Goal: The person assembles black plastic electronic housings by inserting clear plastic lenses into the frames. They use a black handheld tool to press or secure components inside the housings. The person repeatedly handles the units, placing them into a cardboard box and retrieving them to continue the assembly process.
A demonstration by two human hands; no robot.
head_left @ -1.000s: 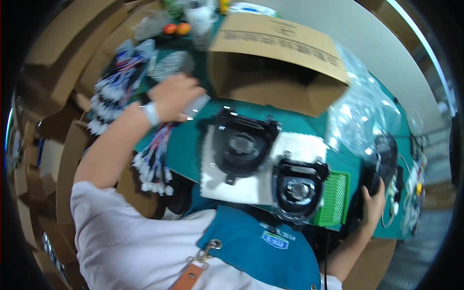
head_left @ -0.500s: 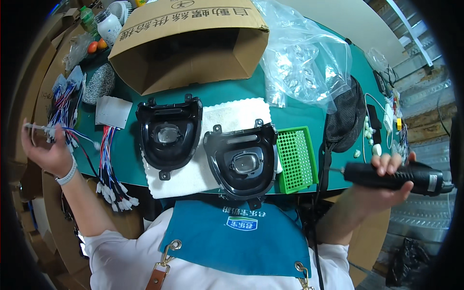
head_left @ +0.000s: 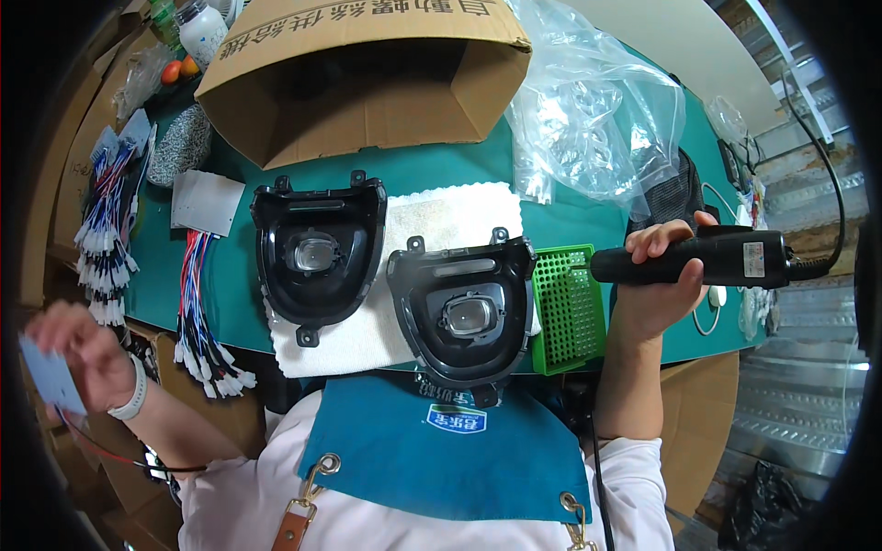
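Observation:
My right hand (head_left: 657,294) is wrapped around a black corded electric screwdriver (head_left: 735,257). The tool lies level with its front end pointing left at the green perforated screw tray (head_left: 571,308). At the far left, my left hand (head_left: 87,354), a little blurred, has a thin pale flat panel (head_left: 52,375) with red and black wires at its fingers. Two black lamp housings, the left one (head_left: 317,285) and the right one (head_left: 432,342), each with a clear lens in the middle, rest on a white towel (head_left: 441,216).
An open cardboard box (head_left: 367,110) stands at the back, beside clear plastic bags (head_left: 597,119). Wire bundles with white connectors hang at the left table edge (head_left: 197,321) and farther left (head_left: 108,220). A black mesh bag (head_left: 675,197) lies behind the screwdriver.
My left hand has come down and nearer; the pale panel now shows at it instead of a white connector with wires. The screwdriver has moved left and up, toward the green tray.

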